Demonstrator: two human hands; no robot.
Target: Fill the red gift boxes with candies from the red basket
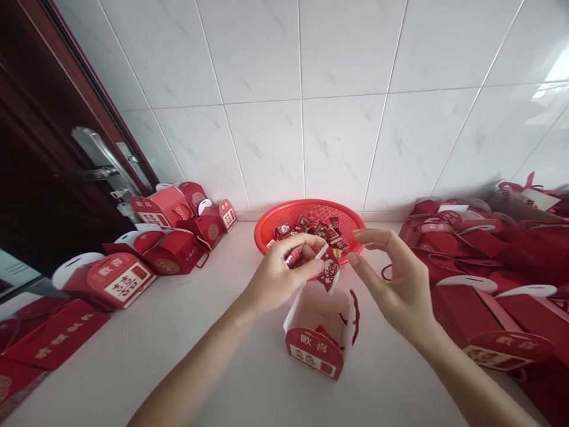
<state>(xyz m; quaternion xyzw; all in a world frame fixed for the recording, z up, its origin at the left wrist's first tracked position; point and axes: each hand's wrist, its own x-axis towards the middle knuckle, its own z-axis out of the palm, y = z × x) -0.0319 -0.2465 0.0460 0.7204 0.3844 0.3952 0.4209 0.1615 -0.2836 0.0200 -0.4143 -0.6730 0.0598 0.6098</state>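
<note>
My left hand (291, 264) pinches a red wrapped candy (329, 270) with white lettering between thumb and fingertips. Another shiny wrapper (293, 256) shows inside its curled fingers. Right of the candy, my right hand (393, 276) holds nothing, thumb and fingers apart. Below both hands stands a red gift box (315, 354) with its top open and a dark red cord handle (355, 317) at its right side. Something red lies inside the box, only partly visible. Just behind my hands, a red plastic basket (265, 222) holds several wrapped candies (317, 227).
Several closed red boxes (175, 252) line the left of the white table (213, 356). More red boxes (484, 320) and bags crowd the right side. A tiled wall (262, 142) rises behind the basket. At the far left is a dark door with a metal handle (104, 157).
</note>
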